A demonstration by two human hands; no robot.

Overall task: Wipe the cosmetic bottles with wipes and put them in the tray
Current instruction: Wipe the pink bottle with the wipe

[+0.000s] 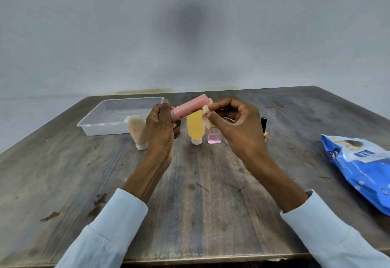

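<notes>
Under my hands a scuffed wooden table (196, 193), grey wall (190, 35) beyond, left hand (161, 128) gripping pink bottle (188, 107), right hand (234, 124) pinching wipe (206, 110)

The desk (200, 193) was dark, worn wood, pretty scuffed, with scratches and a few rusty-looking stains on top. Behind it stood a plain grey-blue wall (84, 35) with a blurry dark smudge in the middle. The light was soft and even.
</notes>
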